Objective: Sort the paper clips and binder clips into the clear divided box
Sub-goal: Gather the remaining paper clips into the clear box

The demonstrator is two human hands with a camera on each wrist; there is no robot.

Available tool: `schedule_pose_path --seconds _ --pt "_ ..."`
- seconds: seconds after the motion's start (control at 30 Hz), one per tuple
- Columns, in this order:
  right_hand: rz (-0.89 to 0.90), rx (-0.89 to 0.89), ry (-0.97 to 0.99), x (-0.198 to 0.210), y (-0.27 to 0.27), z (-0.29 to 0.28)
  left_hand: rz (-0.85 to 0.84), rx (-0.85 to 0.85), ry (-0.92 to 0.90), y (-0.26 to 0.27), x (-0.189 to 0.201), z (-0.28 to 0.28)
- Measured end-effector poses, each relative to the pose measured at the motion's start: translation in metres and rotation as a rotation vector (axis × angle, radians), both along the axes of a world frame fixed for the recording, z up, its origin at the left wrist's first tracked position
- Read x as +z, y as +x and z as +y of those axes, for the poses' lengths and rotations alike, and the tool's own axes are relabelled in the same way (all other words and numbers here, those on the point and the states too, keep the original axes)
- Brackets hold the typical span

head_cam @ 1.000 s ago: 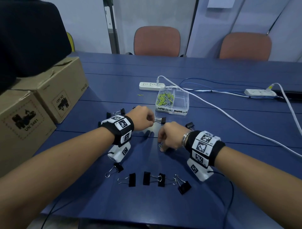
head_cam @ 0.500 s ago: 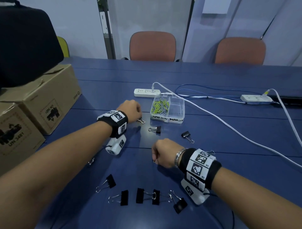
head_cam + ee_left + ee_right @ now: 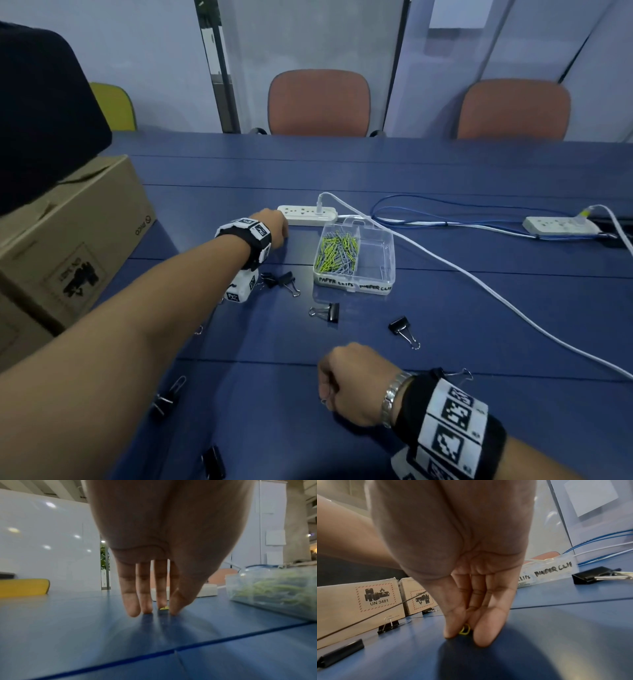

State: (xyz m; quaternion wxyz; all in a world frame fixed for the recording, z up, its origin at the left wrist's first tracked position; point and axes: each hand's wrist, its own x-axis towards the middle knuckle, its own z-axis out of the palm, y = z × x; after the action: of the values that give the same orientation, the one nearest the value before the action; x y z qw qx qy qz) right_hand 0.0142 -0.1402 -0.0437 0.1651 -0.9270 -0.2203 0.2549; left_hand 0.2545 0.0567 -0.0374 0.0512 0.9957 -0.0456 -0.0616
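Your left hand (image 3: 274,228) has reached out beside the clear divided box (image 3: 385,274), fingertips (image 3: 131,609) closing on a yellow paper clip (image 3: 164,608); your right hand (image 3: 471,601) pinches another.

blue table (image 3: 445,308) under my fingers. on it: clear divided box (image 3: 387,270), loose black binder clips (image 3: 330,312), two white power strips (image 3: 306,215), white and blue cables (image 3: 479,284), cardboard boxes (image 3: 75,246) at left.
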Motion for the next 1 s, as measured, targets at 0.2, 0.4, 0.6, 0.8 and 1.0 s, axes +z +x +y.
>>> schedule_pose_path --seconds 0.2,0.4,0.6,0.8,1.0 --pt "0.028 0.01 0.007 -0.001 0.006 -0.001 -0.064 0.017 0.046 0.008 0.0 -0.005" --pt "0.101 -0.044 0.081 0.008 0.007 -0.003 0.003 0.13 -0.059 -0.001 0.005 -0.002" --pt "0.029 -0.274 0.295 0.021 0.033 -0.021 -0.024 0.061 -0.375 -0.021 0.033 -0.019" --pt "-0.189 -0.558 0.424 0.032 0.098 -0.041 -0.061 -0.05 -0.6 -0.055 0.052 -0.055" --pt "-0.257 -0.749 0.492 0.044 0.139 -0.033 -0.092 -0.118 -0.516 -0.073 0.031 -0.066"
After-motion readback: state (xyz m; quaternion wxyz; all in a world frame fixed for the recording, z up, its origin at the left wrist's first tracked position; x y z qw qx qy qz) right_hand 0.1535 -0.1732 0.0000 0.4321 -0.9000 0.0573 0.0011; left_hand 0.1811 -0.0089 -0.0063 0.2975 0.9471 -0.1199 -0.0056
